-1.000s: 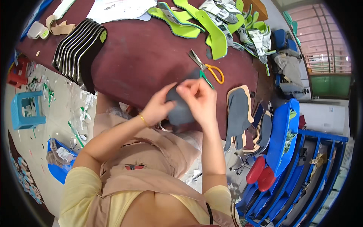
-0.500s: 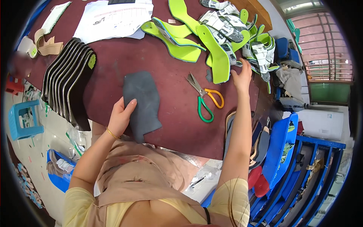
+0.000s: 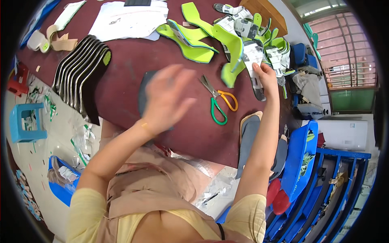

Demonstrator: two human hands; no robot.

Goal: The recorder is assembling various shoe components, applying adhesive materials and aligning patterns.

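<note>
Room: barred window [image 3: 344,52] at far right; blue rack [image 3: 344,154] below it, blue stool [image 3: 17,124] on the floor at left.
Worktable: maroon top [image 3: 127,60], loaded mostly along its far side.
Right hand [image 3: 268,79]: thumb and fingers closed on a white-and-black sole piece [image 3: 252,54], held at the table's right, beside the lime-green pieces.
Left hand [image 3: 168,97]: motion-blurred, fingers spread wide, in front of the grey piece; whether they touch, I cannot tell.
Grey piece [image 3: 143,93]: near the table's front edge, partly hidden by that hand.
Scissors [image 3: 218,93]: blades parted, one green handle, one orange, between the two hands.
Lime-green pieces [image 3: 195,52]: overlapping, far right.
Dark curved pieces [image 3: 77,75]: one close-set row, left.
Papers [image 3: 125,24]: white sheets, far side.
</note>
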